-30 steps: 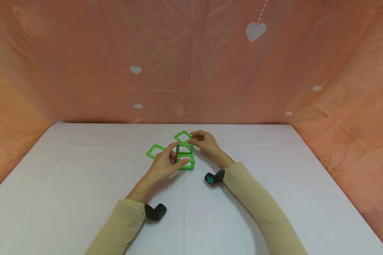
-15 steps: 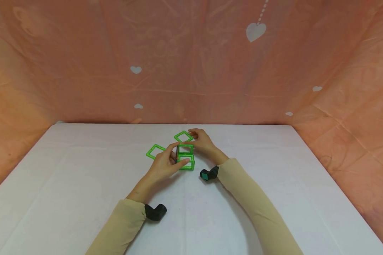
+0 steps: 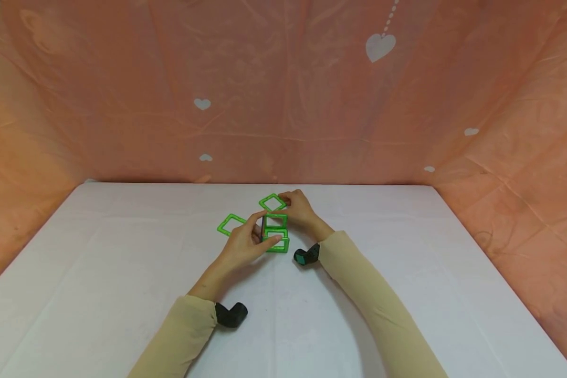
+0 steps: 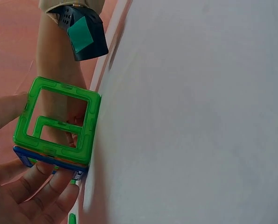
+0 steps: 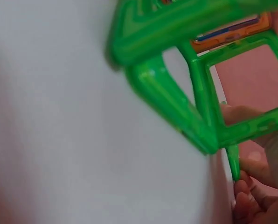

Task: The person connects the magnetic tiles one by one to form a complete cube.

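At the white table, nearer its far edge and about midway between its side edges, I grip a hollow box of tiles in my left hand, thumb on the near side and fingers along the left. Its translucent green square frames have rounded corners and open centers; a blue tile shows on the side under my fingers, an orange tile behind. My right hand reaches to the box's far side, beside a green tile; whether it pinches anything I cannot tell. Another green frame lies toward the left edge.
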Motion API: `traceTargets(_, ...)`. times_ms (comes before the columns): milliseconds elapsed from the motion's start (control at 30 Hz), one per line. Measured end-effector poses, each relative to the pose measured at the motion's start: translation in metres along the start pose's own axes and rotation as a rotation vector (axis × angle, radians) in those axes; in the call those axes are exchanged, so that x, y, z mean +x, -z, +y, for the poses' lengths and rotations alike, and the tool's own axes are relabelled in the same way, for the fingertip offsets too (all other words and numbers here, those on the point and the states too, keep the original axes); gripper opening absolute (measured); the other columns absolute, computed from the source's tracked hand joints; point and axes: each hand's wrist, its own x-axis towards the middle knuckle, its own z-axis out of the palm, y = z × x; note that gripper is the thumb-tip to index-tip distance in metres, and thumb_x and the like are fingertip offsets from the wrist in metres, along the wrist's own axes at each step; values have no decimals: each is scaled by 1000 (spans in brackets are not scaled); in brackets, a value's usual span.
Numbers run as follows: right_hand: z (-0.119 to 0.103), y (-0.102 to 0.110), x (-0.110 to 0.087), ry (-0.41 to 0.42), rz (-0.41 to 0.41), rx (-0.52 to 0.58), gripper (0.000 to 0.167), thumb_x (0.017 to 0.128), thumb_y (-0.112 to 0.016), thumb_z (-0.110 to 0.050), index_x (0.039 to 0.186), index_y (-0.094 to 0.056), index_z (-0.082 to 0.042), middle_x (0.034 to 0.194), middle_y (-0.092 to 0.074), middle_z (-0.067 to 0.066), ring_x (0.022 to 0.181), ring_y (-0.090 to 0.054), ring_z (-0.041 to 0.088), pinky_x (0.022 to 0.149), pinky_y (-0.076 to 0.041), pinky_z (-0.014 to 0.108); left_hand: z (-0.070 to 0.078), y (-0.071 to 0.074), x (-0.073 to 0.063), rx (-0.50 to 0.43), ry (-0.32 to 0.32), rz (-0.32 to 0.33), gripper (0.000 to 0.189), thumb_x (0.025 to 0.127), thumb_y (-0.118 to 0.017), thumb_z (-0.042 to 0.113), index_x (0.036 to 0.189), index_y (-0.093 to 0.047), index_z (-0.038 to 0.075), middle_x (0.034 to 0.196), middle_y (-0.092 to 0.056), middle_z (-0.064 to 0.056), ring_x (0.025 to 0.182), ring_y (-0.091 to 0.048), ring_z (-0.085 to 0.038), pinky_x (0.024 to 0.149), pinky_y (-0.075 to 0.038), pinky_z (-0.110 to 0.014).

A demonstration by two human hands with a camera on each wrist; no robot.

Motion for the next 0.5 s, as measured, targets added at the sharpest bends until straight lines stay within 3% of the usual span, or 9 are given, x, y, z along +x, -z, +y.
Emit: traceTargets(500,5,11,-9,-9,-2,18,51,82,-75,-19,124,-61,6,113,-63,19,93,-54,21,83,-46,30,0,0,1,-7,17,-7,68,85,-73,29,140,-43,2,79,-60,-7,70,-55,-13,68,-46,-26)
